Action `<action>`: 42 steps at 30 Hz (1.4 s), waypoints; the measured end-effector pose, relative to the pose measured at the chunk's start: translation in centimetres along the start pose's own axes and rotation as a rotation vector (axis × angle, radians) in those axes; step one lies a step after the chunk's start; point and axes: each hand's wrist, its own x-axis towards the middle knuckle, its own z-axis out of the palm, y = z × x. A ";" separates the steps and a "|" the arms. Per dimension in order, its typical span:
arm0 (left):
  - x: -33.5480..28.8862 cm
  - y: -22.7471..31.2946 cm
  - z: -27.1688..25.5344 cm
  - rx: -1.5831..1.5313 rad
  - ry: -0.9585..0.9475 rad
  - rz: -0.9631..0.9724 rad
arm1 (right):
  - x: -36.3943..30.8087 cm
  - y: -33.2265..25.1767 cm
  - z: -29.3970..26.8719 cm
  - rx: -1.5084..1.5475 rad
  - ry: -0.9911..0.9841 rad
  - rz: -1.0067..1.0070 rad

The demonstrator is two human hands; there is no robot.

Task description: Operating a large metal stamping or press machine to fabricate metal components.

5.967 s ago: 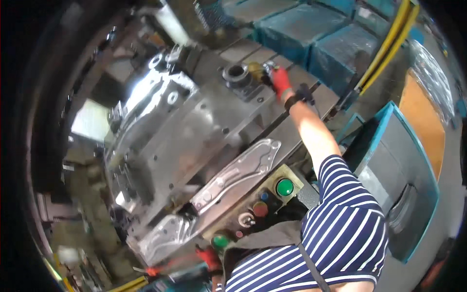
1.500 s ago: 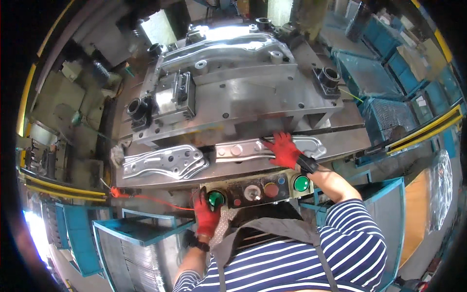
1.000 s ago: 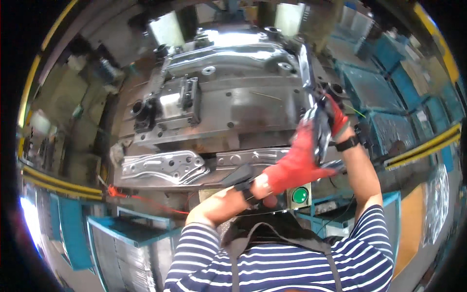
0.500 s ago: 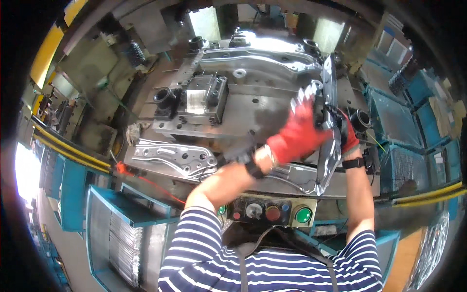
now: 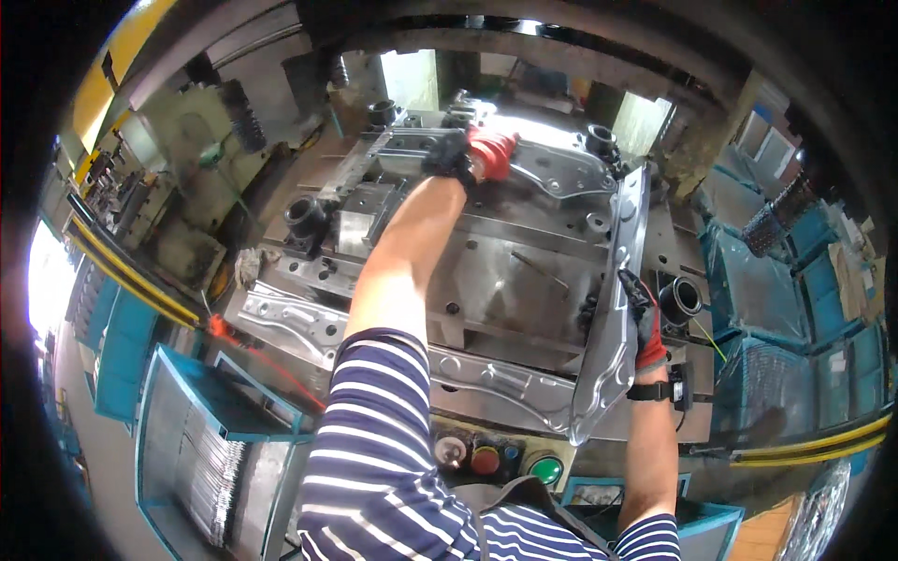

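Observation:
My left hand (image 5: 491, 153), in a red and dark glove, reaches across to a long stamped metal part (image 5: 561, 172) at the far side of the press die. Its fingers close over that part's edge, though their tips are hidden. A second stamped metal part (image 5: 613, 327) stands along the die's right side, its near end hanging over the front edge. My right hand (image 5: 645, 323), gloved in red and black, grips its outer edge. Another stamped metal part (image 5: 500, 383) lies along the front, partly behind my left arm, and one more (image 5: 290, 318) rests at front left.
Black guide bushings (image 5: 680, 296) rise at the die's corners. A control box with a green button (image 5: 544, 470) sits in front of me. Blue bins (image 5: 154, 439) stand lower left, one full of stacked metal parts, with more blue crates (image 5: 758, 262) on the right.
My left hand has moved from beside the right-hand part to the far part. My right hand stays on the right-hand part. The view has shifted a little.

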 end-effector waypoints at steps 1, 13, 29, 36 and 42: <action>-1.0 0.4 -1.0 0.040 0.007 -0.007 | -0.4 -0.3 0.5 0.001 -0.006 0.004; -34.1 0.8 -9.9 0.144 0.627 0.248 | 2.3 2.8 -10.0 -0.226 0.023 -0.129; -47.9 -12.6 11.3 0.063 0.195 -0.389 | 2.8 -0.5 -8.1 -0.382 -0.078 -0.088; -49.0 -8.7 13.4 -0.126 0.486 -0.778 | 10.7 -5.7 8.7 -1.669 -0.281 -0.780; -48.6 -8.5 16.6 -0.765 0.827 -1.049 | 20.6 -3.2 16.9 -1.941 -0.415 -0.860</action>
